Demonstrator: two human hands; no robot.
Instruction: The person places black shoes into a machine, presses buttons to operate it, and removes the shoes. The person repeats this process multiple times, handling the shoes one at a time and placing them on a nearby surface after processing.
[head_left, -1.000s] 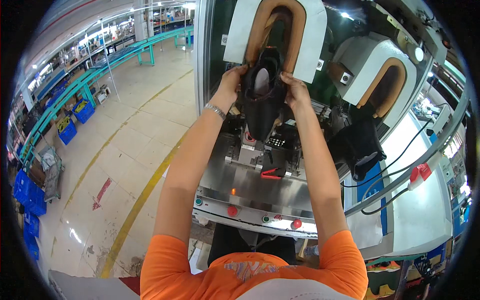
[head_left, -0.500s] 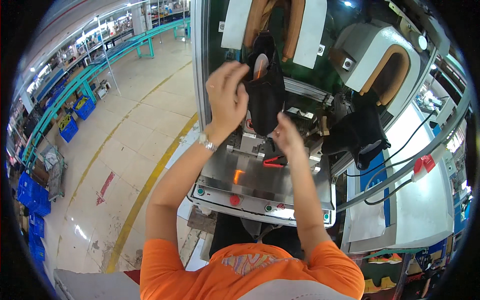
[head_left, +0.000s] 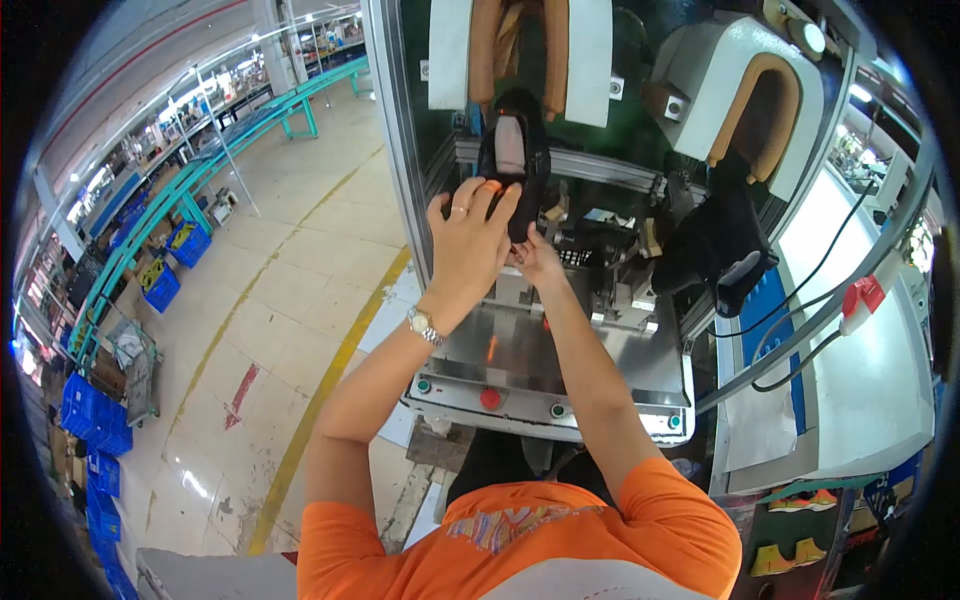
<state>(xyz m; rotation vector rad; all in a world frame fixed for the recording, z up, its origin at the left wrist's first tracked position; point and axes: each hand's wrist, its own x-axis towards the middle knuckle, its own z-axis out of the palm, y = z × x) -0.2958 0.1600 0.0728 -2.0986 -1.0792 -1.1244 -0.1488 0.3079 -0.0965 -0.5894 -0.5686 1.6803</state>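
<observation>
A black shoe [head_left: 538,178] with a pale patch in its opening sits below the brown U-shaped pad [head_left: 482,50] of the machine, its toe toward me. My left hand [head_left: 472,238] lies over the toe end with curled fingers on its top and left side. My right hand [head_left: 538,258] grips the tip of the toe from the lower right, partly hidden under the shoe. Another black shoe [head_left: 705,245] is mounted at the right station, below a second brown U-shaped pad [head_left: 757,110]; neither hand touches it.
The metal machine bed [head_left: 470,345] has a front panel with green buttons and a red button [head_left: 490,399]. A grey hose [head_left: 775,345] curves along the right side. Blue crates [head_left: 95,410] and a green conveyor frame [head_left: 185,190] stand across the floor at left.
My left hand has come down onto the shoe's toe, and my right hand has closed in beneath it. The shoe sits differently, its opening more toward me. The view has shifted slightly.
</observation>
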